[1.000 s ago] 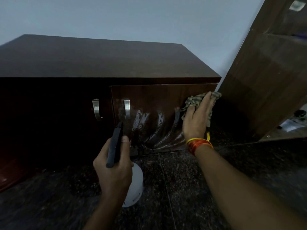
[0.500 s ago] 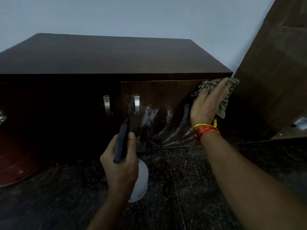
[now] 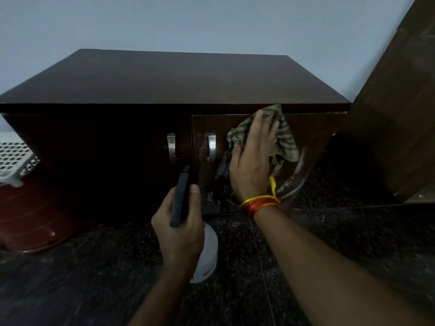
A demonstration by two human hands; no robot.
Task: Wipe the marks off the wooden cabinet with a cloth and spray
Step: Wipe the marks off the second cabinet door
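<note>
Against the right-hand door (image 3: pixel 313 137) of the dark wooden cabinet (image 3: pixel 179 81), a striped cloth (image 3: pixel 283 135) is pressed flat under the right hand (image 3: pixel 253 158), its fingers spread straight over the fabric. Wet streaks (image 3: pixel 294 177) shine on the door beside and below it. Lower down, the left hand (image 3: pixel 179 229) grips a white spray bottle (image 3: pixel 208 252), fingers curled round its black trigger head (image 3: pixel 180 198). Two metal handles (image 3: pixel 211 147) sit at mid-front. A red tub (image 3: pixel 33 217) stands on the speckled floor (image 3: pixel 329 231) at left.

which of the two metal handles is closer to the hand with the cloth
The right handle, on the wet, streaked door; the right hand presses the cloth just beside it. The left handle sits on the dark door.
</note>
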